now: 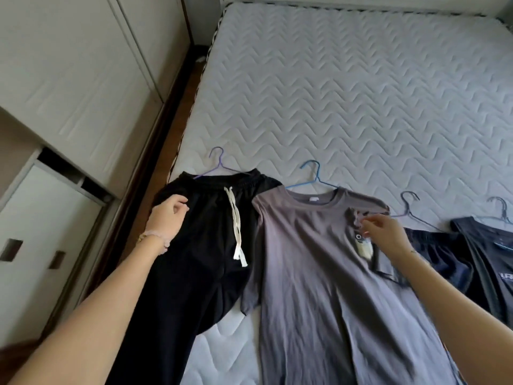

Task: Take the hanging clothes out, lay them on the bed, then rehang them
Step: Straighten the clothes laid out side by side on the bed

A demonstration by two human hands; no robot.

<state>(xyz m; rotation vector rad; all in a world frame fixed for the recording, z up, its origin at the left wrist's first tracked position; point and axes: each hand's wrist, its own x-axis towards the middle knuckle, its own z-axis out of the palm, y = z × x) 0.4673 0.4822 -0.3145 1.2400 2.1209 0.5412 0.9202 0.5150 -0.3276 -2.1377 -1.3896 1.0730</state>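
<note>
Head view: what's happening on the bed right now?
Clothes on hangers lie across the bed. The person's right hand pinches the grey T-shirt near its chest print; the left hand sits at the edge of the black trousers, grip unclear. A navy garment and a dark T-shirt lie further right.

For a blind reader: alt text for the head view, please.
Four garments on hangers lie side by side on a quilted mattress: black trousers, grey T-shirt, navy garment, dark printed top. The left hand rests on the trousers' waist; the right hand pinches the grey T-shirt's chest.
</note>
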